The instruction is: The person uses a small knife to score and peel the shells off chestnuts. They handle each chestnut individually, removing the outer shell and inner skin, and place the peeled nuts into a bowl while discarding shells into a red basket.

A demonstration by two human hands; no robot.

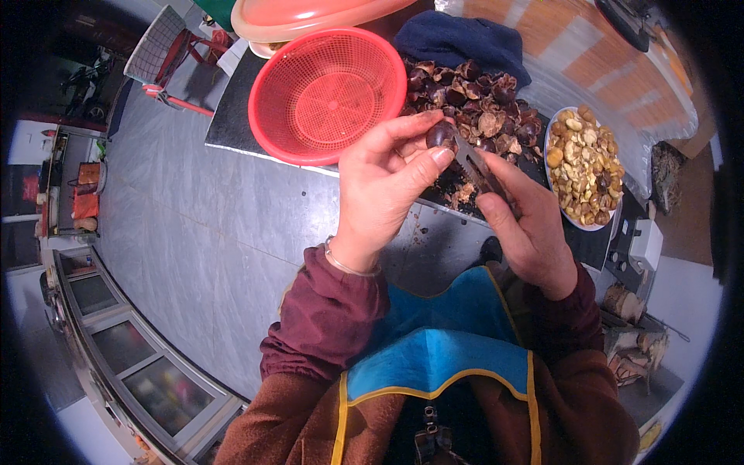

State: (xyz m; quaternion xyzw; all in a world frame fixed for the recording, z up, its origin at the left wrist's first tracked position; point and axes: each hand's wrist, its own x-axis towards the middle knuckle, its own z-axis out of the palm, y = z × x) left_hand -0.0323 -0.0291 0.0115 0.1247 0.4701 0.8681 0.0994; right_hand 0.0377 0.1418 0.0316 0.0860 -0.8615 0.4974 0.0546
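Between the thumb and fingers of my left hand (pixel 381 174) is a dark brown chestnut (pixel 439 135) with a glossy shell. My right hand (pixel 532 232) grips a metal cutting tool (pixel 475 167) with a toothed edge; its tip meets the right side of the chestnut. How its handle is shaped stays hidden in my palm. Just beyond both hands, a heap of chestnut shells (pixel 465 96) covers part of the black tabletop (pixel 229 125). To the right, an oval white plate (pixel 594 228) holds a pile of peeled chestnuts (pixel 584 160), yellow and brown, many in pieces.
An empty red plastic colander (pixel 264 136) stands left of the shells. Behind are a pink plastic lid (pixel 325 11) and a dark blue cloth (pixel 459 40). A red-framed chair (pixel 168 58) is at upper left. Shell crumbs (pixel 419 229) lie on the grey tiled floor (pixel 192 192).
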